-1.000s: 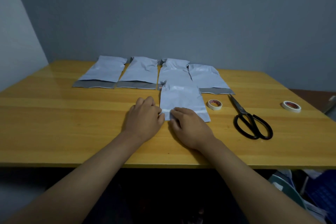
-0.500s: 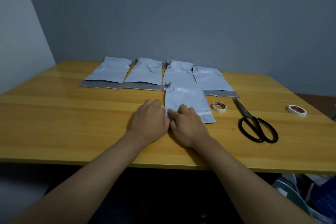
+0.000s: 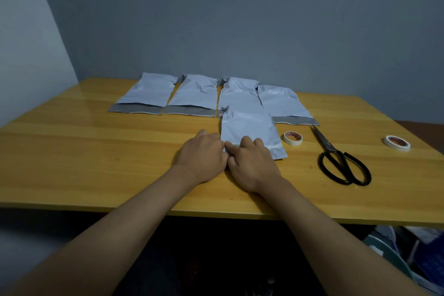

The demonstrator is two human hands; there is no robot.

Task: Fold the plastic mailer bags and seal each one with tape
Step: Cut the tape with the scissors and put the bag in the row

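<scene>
Both hands (image 3: 228, 158) on mailer bag (image 3: 249, 127)

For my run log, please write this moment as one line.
step: folding | both hands: left hand and right hand on near corner of front mailer bag | tape rolls, scissors: untouched

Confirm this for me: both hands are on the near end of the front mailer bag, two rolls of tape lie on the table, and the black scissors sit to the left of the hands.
Not quite. The head view shows the black scissors to the right of the hands, between the two rolls of tape. The rest holds: the left hand and right hand are on the front mailer bag's near end.
</scene>
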